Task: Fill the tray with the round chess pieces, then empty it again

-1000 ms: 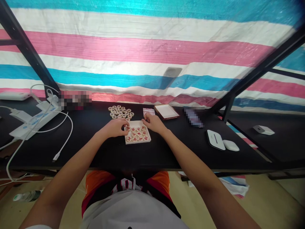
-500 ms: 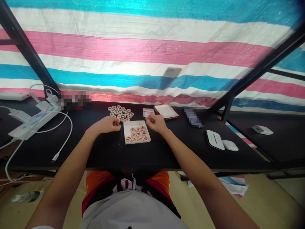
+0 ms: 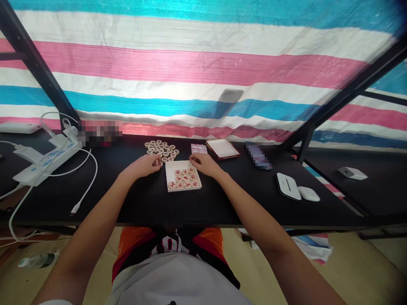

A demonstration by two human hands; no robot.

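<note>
Head view looks down on a black desk (image 3: 143, 203) where round wooden chess pieces are being sorted into a shallow pale tray (image 3: 183, 180). Two rows of pieces with red characters already lie in the tray's near half; the far half looks bare. A loose pile of pieces (image 3: 161, 149) sits just behind the tray, well over a dozen, so by my reckoning the filling is under halfway, with most pieces left outside.

Left hand (image 3: 144, 165) rests at the pile's near edge, fingers curled onto a piece beside the tray's far left corner; whether it has actually pinched that piece I cannot tell. Right hand (image 3: 205, 164) lies palm down at the tray's far right corner, fingers loosely bent, touching the rim and holding nothing that shows.

Behind the right hand are a small pink card (image 3: 199, 148) and a red-edged lid (image 3: 222, 148). A white power strip (image 3: 44, 163) with cables lies far left, two white devices (image 3: 295, 188) far right.
</note>
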